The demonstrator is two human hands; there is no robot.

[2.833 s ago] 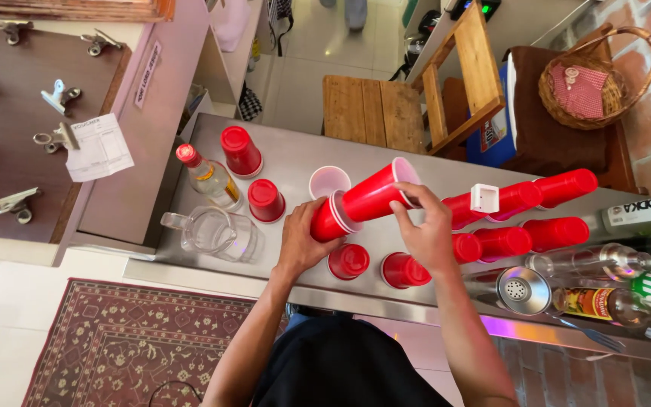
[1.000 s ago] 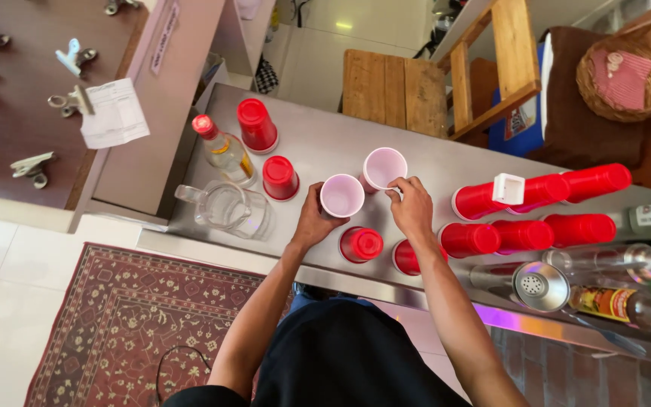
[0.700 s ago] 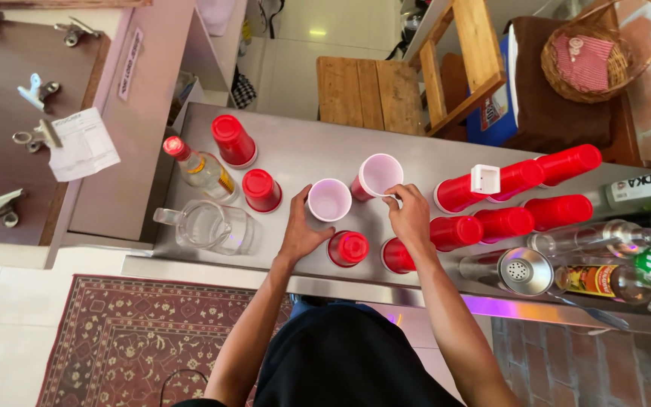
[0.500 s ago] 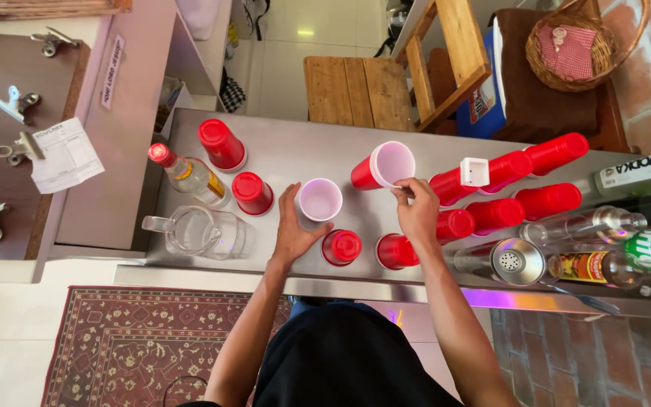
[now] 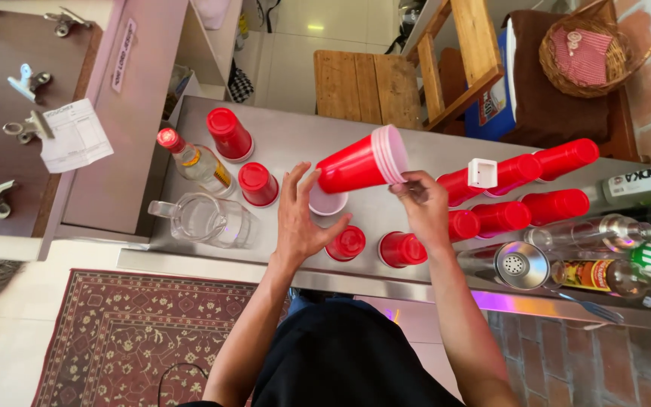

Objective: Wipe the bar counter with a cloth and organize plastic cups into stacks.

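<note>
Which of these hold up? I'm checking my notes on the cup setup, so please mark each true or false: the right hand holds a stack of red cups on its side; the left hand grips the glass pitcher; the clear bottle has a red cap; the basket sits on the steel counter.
1. The right hand holds a stack of red cups on its side. True.
2. The left hand grips the glass pitcher. False: it is at an upright cup, apart from the pitcher.
3. The clear bottle has a red cap. True.
4. The basket sits on the steel counter. False: it sits on brown furniture beyond it.
</note>
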